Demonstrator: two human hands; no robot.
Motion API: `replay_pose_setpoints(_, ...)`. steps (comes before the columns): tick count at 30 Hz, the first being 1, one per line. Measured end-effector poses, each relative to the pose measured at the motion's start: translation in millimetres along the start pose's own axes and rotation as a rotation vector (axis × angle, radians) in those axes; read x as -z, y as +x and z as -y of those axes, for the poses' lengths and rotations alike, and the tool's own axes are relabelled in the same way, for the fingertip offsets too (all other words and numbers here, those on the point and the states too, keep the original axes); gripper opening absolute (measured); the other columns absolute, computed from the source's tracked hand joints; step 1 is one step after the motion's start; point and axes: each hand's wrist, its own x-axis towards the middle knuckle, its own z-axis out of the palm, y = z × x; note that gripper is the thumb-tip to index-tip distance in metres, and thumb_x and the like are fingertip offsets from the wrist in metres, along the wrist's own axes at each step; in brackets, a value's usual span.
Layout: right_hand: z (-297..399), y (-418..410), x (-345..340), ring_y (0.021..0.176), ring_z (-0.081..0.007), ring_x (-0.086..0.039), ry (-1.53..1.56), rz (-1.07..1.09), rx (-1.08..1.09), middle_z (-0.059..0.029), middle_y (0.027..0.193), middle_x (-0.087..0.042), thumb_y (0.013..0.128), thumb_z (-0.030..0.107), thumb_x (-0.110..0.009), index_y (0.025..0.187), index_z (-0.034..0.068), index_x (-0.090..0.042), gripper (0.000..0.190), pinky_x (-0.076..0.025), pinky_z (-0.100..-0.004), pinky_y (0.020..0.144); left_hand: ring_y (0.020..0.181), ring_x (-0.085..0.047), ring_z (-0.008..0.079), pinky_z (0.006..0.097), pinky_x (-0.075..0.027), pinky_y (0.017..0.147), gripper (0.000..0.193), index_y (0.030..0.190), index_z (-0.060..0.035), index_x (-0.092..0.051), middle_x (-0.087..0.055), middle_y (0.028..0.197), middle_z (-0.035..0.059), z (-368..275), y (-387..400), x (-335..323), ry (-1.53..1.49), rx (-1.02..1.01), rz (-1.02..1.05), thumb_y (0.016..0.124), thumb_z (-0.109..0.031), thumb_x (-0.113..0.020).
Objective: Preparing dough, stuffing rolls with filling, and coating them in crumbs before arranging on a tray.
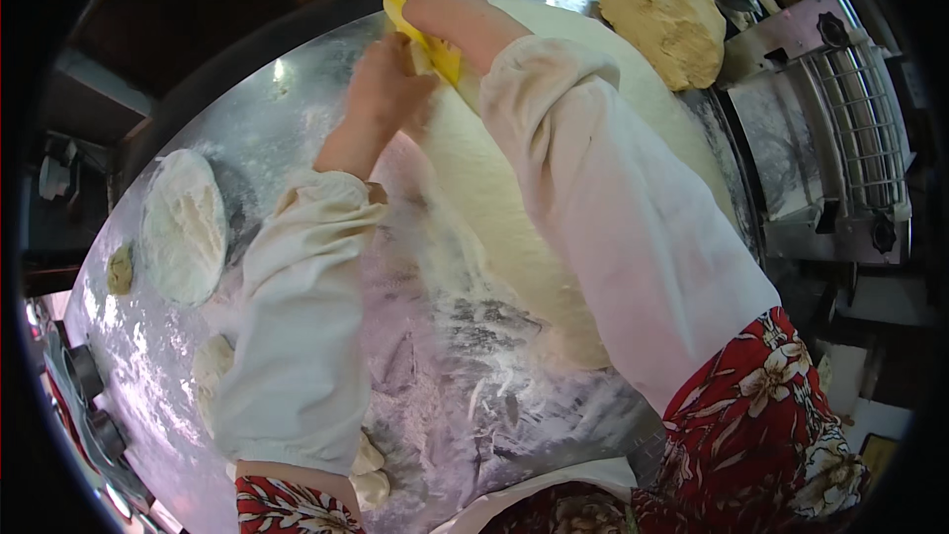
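A large flat sheet of pale dough (511,222) lies lengthwise over the floured metal table (296,119). My right hand (448,4) grips a yellow plastic scraper with slots (443,59) at the far end of the dough, its blade standing on edge in or against the sheet. Just left of the blade, my left hand (389,81) rests at the dough's edge, thumb and fingers apart around it; whether it pinches the dough is hard to tell. White sleeve covers hide both forearms.
A yellowish dough lump (663,30) sits at the far right, beside a metal roller machine (838,126). On the left are a mound of flour (184,226) and a small greenish dough piece (119,269). Small dough pieces (368,471) lie near my left sleeve.
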Motion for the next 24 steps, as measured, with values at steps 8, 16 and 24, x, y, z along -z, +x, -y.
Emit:
replay_pose_setpoints(8,-17,-1,-2,0.070,-0.0205,-0.068,0.134,0.244,0.264,-0.0138,0.082,-0.070,0.078,0.031,-0.070,0.095,0.001,-0.072,0.034,-0.052,-0.0316,0.064,0.098,-0.054,0.0394,0.0420,-0.046,0.085,0.042,0.109,0.0008,-0.052,-0.055,0.103,0.0210,-6,-68,10,-0.036,-0.212,-0.108,0.069,-0.001,-0.066)
replay_pose_setpoints(16,-19,-89,40,0.062,-0.0114,-0.065,0.779,0.129,0.333,-0.0077,0.079,-0.069,0.089,0.027,-0.065,0.097,-0.003,-0.068,0.031,-0.051,-0.0253,0.058,0.110,-0.053,0.0337,0.0396,-0.047,0.087,0.044,0.112,-0.0025,-0.053,-0.052,0.117,0.0191,-8,-195,59,-0.120,-0.036,-0.127,0.072,0.002,-0.069)
replay_pose_setpoints(24,-33,-104,57,0.060,-0.0226,-0.066,0.263,-0.071,0.184,-0.0151,0.071,-0.067,0.085,0.028,-0.064,0.086,-0.005,-0.068,0.033,-0.051,-0.0337,0.057,0.134,-0.032,0.0390,0.0455,-0.028,0.110,0.071,0.138,-0.0096,-0.041,-0.030,0.146,0.0205,16,-197,54,0.134,-0.152,-0.090,0.074,-0.006,-0.071)
